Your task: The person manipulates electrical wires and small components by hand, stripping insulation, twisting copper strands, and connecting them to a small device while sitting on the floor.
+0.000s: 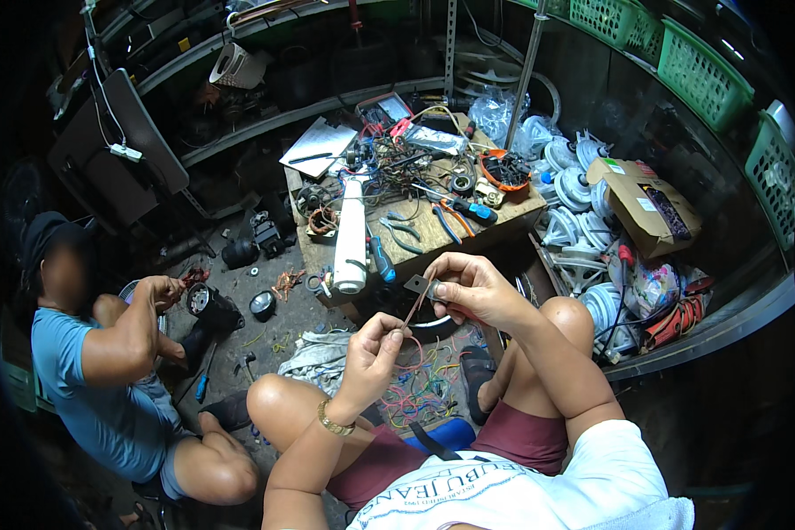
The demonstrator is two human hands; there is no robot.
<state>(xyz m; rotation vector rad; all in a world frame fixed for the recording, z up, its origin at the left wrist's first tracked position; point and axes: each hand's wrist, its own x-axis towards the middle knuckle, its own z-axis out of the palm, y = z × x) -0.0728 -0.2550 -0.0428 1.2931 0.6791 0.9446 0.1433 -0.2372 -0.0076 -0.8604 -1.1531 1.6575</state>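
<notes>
My left hand [373,358], with a gold-coloured bracelet at the wrist, is closed in a pinch on a thin reddish-brown wire [414,307]. The wire runs up to my right hand [479,287], and a pinkish loop of wire hangs below the left fingers. Between the right thumb and fingers is a small dark flat piece with a hole [416,283]; whether the wire is fixed to it I cannot tell. Both hands are in the air above my knees, just off the near edge of the workbench [526,210].
Pliers [401,235], screwdrivers, a long white housing [352,234] and tangled wires lie on the bench. Wire scraps litter the floor below my hands. At left, a seated person [115,362] works beside a dark motor part [214,307]. White fan parts and a cardboard box [640,208] crowd the right.
</notes>
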